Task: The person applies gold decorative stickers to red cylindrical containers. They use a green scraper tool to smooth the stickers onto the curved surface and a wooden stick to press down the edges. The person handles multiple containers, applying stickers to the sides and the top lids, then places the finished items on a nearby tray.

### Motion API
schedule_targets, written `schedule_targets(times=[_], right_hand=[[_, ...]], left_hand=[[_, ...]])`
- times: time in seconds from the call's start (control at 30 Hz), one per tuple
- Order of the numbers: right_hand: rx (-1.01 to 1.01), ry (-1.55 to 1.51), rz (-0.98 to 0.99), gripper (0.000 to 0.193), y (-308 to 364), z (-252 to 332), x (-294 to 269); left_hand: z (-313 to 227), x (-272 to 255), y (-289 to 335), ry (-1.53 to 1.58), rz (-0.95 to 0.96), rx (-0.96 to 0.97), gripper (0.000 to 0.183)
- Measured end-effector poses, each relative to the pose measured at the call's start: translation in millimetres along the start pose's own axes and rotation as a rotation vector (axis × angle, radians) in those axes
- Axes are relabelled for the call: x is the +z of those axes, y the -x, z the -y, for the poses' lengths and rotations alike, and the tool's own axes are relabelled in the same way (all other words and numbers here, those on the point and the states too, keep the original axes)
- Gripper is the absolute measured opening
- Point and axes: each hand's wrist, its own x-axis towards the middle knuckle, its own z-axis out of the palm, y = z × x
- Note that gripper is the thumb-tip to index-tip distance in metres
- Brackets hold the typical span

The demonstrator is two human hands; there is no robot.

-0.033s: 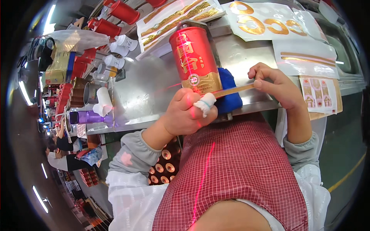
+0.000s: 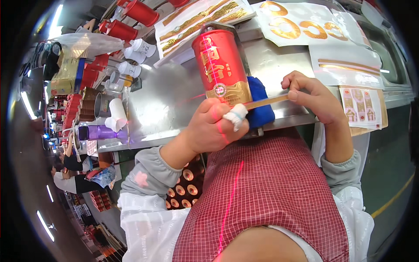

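At the near edge of the metal table [image 2: 166, 85], your right hand [image 2: 315, 96] pinched one end of a gold strip [image 2: 268, 102], which ran to your left hand [image 2: 209, 124], curled nearly closed at the gold end of the red bottle [image 2: 221, 56], its exact hold hidden.

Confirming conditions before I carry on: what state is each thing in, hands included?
Red-and-gold canister: appears to lie on its side
Gold strip: straight, slanting across the gap between hands
Blue cloth: bunched beside the canister
Left hand: curled at the canister's near end, its grip partly hidden
Right hand: pinching the strip's end
Finger wrap: worn on a left-hand finger
Sticker sheet: gold curved shapes on it
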Motion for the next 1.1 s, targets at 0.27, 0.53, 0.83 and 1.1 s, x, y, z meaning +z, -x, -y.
schedule_targets(times=[0.27, 0.53, 0.83, 1.1], right_hand=[[0.053, 0.003, 0.06, 0.024, -3, 6, 5], [-0.01, 0.002, 0.035, 0.022, -4, 0, 7], [-0.013, 0.022, 0.071, 0.024, -9, 1, 9], [-0.04, 0.045, 0.073, 0.026, -11, 4, 16]], left_hand=[[-10, 1, 14, 0.102, -0.096, -0.19, 0.02], [2, -5, -1, 0.115, -0.028, -0.076, 0.027], [-4, -6, 8, 0.123, -0.039, -0.157, 0.023], [-7, -1, 23, 0.171, -0.103, -0.23, 0.022]])
